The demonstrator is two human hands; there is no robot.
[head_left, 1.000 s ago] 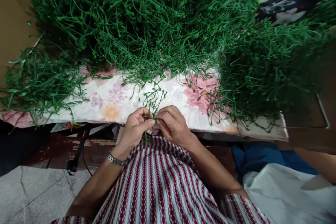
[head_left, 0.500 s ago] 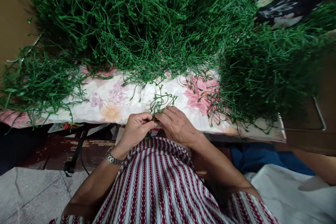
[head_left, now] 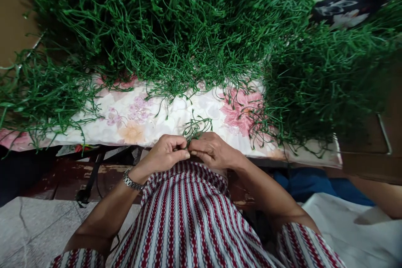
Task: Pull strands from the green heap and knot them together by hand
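Observation:
Between my hands, over the front edge of the flowered cloth (head_left: 176,121), is a small sprig of thin green stems with little knobbed tips (head_left: 197,125). My left hand (head_left: 171,151), with a metal watch at the wrist, is closed in a pinch at the base of the stems. My right hand (head_left: 213,149) also has its fingers pressed together around the stems, its fingertips touching the left ones. The lower stem ends are hidden by the fingers. Beyond the hands lies a big heap of the same green stems (head_left: 176,21).
Smaller piles of stems lie at left (head_left: 47,96) and right (head_left: 320,88). A black flowered bag (head_left: 345,4) is at the back right. Metal wire handles stick out at both sides. Blue fabric (head_left: 310,184) and part of another person's arm show at lower right.
My hands have lowered slightly toward my body, and my right fingers have curled in closer to the left ones. The tips of the stems now spread out above the right hand.

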